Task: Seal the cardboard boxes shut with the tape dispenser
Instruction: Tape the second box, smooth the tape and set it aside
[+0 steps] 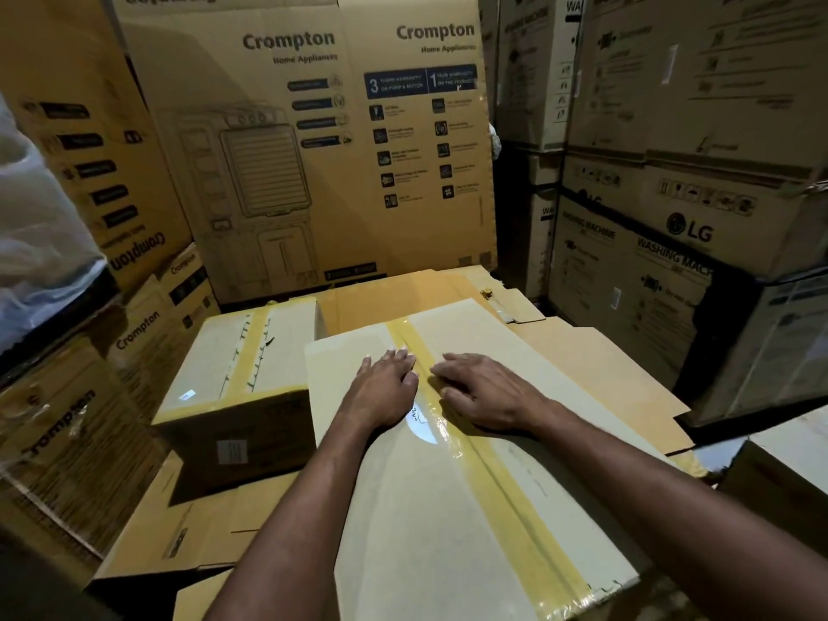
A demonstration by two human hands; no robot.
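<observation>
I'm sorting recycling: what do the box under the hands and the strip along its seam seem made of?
Box: cardboard, matte pale brown, judging by its creased flap edges. Strip: likely plastic packing tape, yellowish and glossy, showing wrinkles and bright glare.

Storage area, dim warm light. A tall Crompton carton [313, 141] stands upper centre. LG washing-machine cartons [672, 244] are stacked at right, smaller Crompton cartons [89, 396] at lower left. Clear plastic wrap [40, 244] shows at the left edge.

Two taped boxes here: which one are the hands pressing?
The near box: left hand and right hand lie flat along its tape. The left box is untouched.
</observation>
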